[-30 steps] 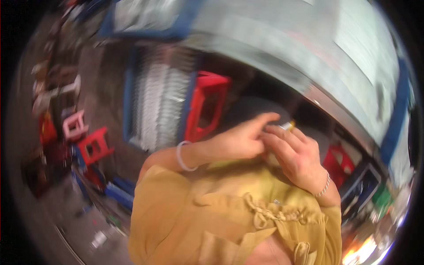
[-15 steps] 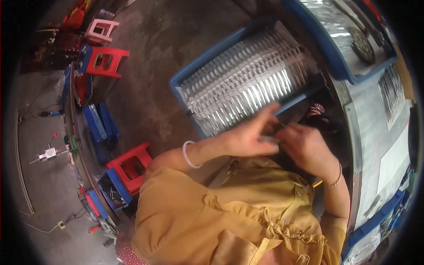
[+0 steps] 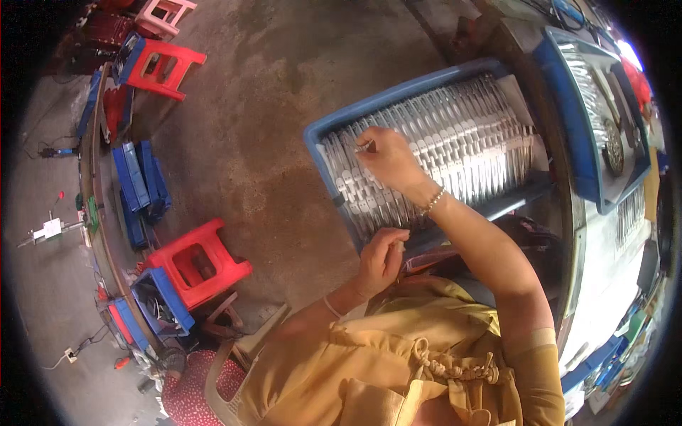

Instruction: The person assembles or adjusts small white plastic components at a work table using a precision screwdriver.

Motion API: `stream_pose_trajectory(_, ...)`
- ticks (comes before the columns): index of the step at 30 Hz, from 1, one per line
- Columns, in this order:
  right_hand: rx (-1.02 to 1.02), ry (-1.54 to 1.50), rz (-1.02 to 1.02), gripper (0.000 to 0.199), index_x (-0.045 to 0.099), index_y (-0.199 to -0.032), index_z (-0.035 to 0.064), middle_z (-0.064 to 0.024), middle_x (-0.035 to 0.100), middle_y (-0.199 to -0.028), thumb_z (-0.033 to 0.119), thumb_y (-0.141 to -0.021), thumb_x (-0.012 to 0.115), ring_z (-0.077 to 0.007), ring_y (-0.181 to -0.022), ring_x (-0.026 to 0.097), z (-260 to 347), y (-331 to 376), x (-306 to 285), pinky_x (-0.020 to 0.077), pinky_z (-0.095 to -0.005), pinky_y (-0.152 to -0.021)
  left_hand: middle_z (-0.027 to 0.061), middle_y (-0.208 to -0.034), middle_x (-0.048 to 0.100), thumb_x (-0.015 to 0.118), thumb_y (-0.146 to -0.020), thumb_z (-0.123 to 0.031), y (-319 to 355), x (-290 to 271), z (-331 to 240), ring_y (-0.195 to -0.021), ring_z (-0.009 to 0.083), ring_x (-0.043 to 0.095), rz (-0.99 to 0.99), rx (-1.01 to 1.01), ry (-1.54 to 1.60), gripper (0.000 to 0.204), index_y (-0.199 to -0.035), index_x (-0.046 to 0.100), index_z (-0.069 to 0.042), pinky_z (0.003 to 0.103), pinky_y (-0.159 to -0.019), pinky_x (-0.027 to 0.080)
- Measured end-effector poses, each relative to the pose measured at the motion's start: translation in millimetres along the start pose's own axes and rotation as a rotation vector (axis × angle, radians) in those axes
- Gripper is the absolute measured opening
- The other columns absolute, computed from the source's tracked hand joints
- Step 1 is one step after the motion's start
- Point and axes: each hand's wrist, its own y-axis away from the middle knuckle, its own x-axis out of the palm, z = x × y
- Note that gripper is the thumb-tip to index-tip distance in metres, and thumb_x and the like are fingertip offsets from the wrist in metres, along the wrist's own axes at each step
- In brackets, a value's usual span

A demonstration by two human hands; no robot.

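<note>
My right hand [image 3: 389, 157] reaches over a blue plastic tray [image 3: 419, 94] and is closed, its fingertips at the left end of the far row of pieces. A small pale bit shows at those fingertips, too small to name. Slim, shiny metal pieces [image 3: 455, 186] lie side by side in long rows on the tray, with white parts along the middle. My left hand [image 3: 382, 261] is by the tray's near edge, close to my body. Its fingers are curled together, and whatever they may hold is hidden.
At right stands a metal-edged table [image 3: 579, 263] carrying a second blue tray [image 3: 582, 142] with metal pieces and a round, textured disc [image 3: 613, 150]. Red stools [image 3: 195, 263] and stacked blue bins [image 3: 140, 181] stand at left. A person in red dotted cloth [image 3: 206, 387] is at lower left.
My hands were together in front of my body and have parted. The right one has gone forward and left over the tray; the left has drawn back and its fingers have curled.
</note>
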Motion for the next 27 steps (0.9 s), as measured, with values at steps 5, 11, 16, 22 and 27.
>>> stream_pose_trajectory(5,0.151,0.037,0.051,0.018,0.067,-0.093,-0.0040,-0.0249,0.067,-0.089,0.006,-0.077,0.066,-0.0375,-0.088,0.067,6,-14,15,0.0527,-0.0406,-0.081,0.0145,-0.101,0.062,0.052,-0.094,0.002,2,-3,-1,-0.080,0.0181,0.063,-0.021,-0.066,0.034,0.021,-0.115,0.054,0.000,0.030,-0.072,0.052)
stream_pose_trajectory(11,0.143,-0.051,0.045,0.021,0.063,-0.101,-0.0070,-0.0177,0.067,-0.072,0.004,-0.083,0.062,-0.0185,-0.048,0.064,3,-16,23,0.0515,-0.0327,-0.046,0.0150,-0.102,0.062,0.056,-0.087,0.007,-3,-5,-3,-0.085,0.0227,0.064,0.022,-0.042,0.012,0.029,-0.115,0.055,-0.001,0.032,-0.073,0.052)
stream_pose_trajectory(16,-0.059,0.240,0.055,0.018,0.065,-0.096,-0.0048,-0.0217,0.067,-0.078,0.004,-0.080,0.063,-0.0303,-0.065,0.067,-7,-19,23,0.0541,-0.0375,-0.062,0.0149,-0.103,0.063,0.057,-0.086,0.007,-3,-3,-3,-0.085,0.0233,0.065,0.024,-0.019,-0.017,0.031,-0.116,0.055,-0.002,0.032,-0.073,0.053)
stream_pose_trajectory(22,-0.117,0.256,0.052,0.015,0.065,-0.091,-0.0019,-0.0233,0.066,-0.087,0.006,-0.079,0.062,-0.0392,-0.082,0.065,6,-9,6,0.0514,-0.0429,-0.074,0.0136,-0.098,0.063,0.057,-0.087,0.006,-5,2,-5,-0.082,0.0203,0.064,0.017,-0.012,0.000,0.030,-0.116,0.056,-0.002,0.029,-0.069,0.053)
stream_pose_trajectory(27,-0.149,-0.040,0.102,0.016,0.067,-0.101,-0.0013,-0.0127,0.067,-0.077,0.007,-0.088,0.064,-0.0179,-0.068,0.062,34,41,-47,0.0495,-0.0304,-0.064,0.0130,-0.097,0.062,0.056,-0.087,0.007,-7,3,-6,-0.078,0.0197,0.064,0.017,0.024,-0.008,0.029,-0.115,0.057,-0.002,0.029,-0.065,0.053)
